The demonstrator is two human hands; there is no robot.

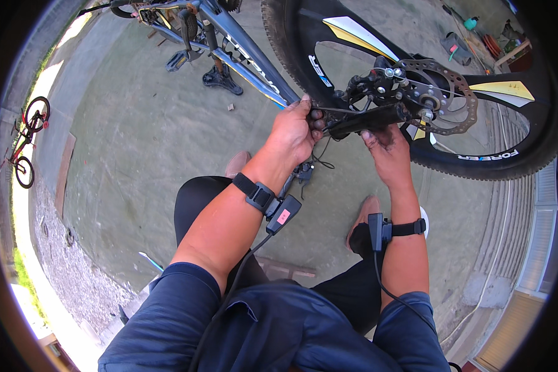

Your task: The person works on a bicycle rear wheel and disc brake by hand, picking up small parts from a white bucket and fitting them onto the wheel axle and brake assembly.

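A bicycle with a blue-grey frame (245, 57) stands upside down before me, its saddle (222, 82) low beneath the frame. My left hand (292, 129) is closed beside the fork, its fingertips pinched on a thin black cable (344, 110). From below, my right hand (388, 149) wraps round the black fork leg (371, 120), the fingers partly hidden behind it. Just above sit the disc brake caliper (378, 87) and the perforated brake rotor (462, 102) on the front wheel (499, 158). Both hands have dark smudges on the fingers.
Under my left hand hang a brake lever (304, 171) and loops of cable. A pedal (181, 60) sticks out at the upper left. Another, red-and-black bicycle (26, 139) stands far left. Pots and tools lie at the upper right; a ribbed wall edges the right.
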